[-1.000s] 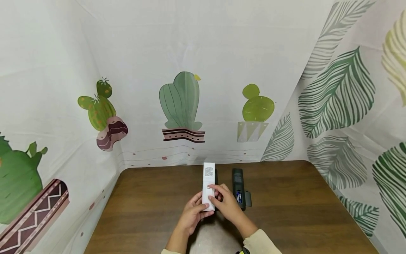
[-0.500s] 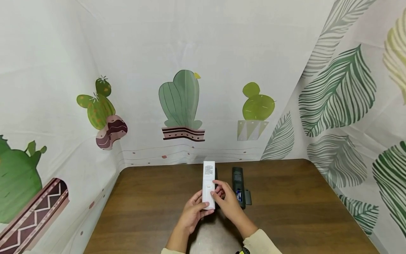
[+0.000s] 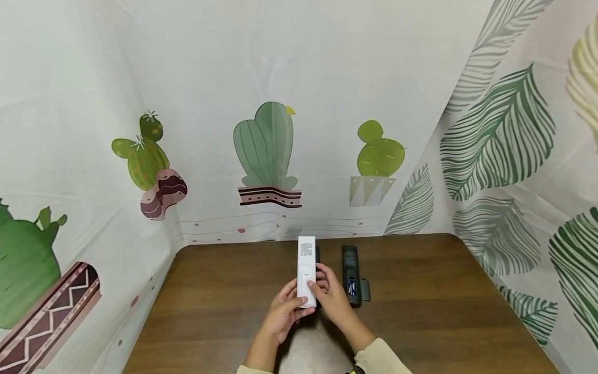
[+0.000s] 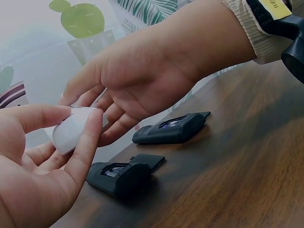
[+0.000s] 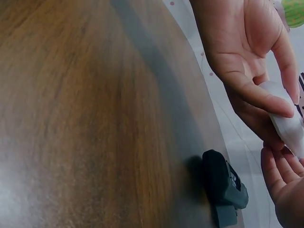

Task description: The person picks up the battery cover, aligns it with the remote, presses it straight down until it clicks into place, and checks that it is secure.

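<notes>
A white remote control [image 3: 306,254] is held above the table, its labelled back with the battery cover [image 3: 306,285] facing up. My left hand [image 3: 282,318] grips its lower end, with the thumb on the back and fingers around the side and underneath. My right hand [image 3: 334,301] holds it by the right side, thumb on the battery cover area and fingers along the edge. In the left wrist view the rounded end of the white remote [image 4: 71,135] shows between the left thumb and fingers. Whether the cover has shifted is too small to tell.
Two black remotes lie on the wooden table [image 3: 420,301]: one [image 3: 350,262] to the right, another [image 4: 126,183] largely hidden behind the white remote in the head view. Their battery compartments are uncovered, batteries inside. A loose dark cover [image 3: 366,290] lies beside the right one.
My right index finger has slid from the white remote's back to its right edge, while the thumb stays on the back. The left hand keeps its grip.
</notes>
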A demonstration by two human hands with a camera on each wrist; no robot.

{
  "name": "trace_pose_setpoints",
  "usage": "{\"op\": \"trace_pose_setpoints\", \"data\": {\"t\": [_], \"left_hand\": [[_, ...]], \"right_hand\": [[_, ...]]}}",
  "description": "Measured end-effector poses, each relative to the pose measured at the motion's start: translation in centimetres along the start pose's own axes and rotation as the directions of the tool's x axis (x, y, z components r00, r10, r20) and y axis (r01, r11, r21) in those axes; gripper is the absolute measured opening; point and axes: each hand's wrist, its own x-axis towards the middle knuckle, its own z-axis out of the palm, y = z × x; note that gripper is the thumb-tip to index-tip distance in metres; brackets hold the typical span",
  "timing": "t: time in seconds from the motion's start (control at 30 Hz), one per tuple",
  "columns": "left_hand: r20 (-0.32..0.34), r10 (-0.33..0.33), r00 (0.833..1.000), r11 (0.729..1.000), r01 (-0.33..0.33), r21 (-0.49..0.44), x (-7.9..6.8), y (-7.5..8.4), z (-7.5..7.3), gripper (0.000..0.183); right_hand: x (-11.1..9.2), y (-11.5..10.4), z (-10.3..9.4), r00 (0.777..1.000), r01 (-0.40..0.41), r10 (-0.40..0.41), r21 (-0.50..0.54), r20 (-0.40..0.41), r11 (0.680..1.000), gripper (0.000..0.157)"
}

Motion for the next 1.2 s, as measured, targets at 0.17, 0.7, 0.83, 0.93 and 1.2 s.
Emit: {"op": "trace_pose_setpoints", "data": {"t": [0.17, 0.7, 0.83, 0.93, 1.2], "left_hand": [[0.005, -0.003, 1.0, 1.0, 0.003, -0.01, 0.06, -0.08, 0.04, 0.071], [0.026, 0.0, 1.0, 1.0, 0.0, -0.004, 0.04, -0.73, 0.46, 0.071], [0.013, -0.016, 1.0, 1.0, 0.016, -0.006, 0.02, -0.71, 0.52, 0.072], [0.0, -0.027, 1.0, 1.0, 0.027, -0.003, -0.01, -0.66, 0.52, 0.072], [-0.001, -0.029, 1.0, 1.0, 0.029, -0.002, 0.12, -0.71, 0.42, 0.072]], "right_hand": [[0.07, -0.13, 0.11, 0.999, -0.037, 0.037, 0.023, 0.008, 0.999, 0.059], [-0.02, -0.97, 0.07, 0.985, -0.17, 0.158, 0.206, 0.074, 0.964, 0.048], [0.13, -0.85, 0.05, 0.983, -0.181, 0.171, 0.212, 0.064, 0.96, 0.048], [0.2, -0.76, 0.07, 0.983, -0.184, 0.174, 0.212, 0.066, 0.96, 0.048], [0.34, -0.5, -0.05, 0.981, -0.193, 0.179, 0.227, 0.079, 0.955, 0.048]]}}
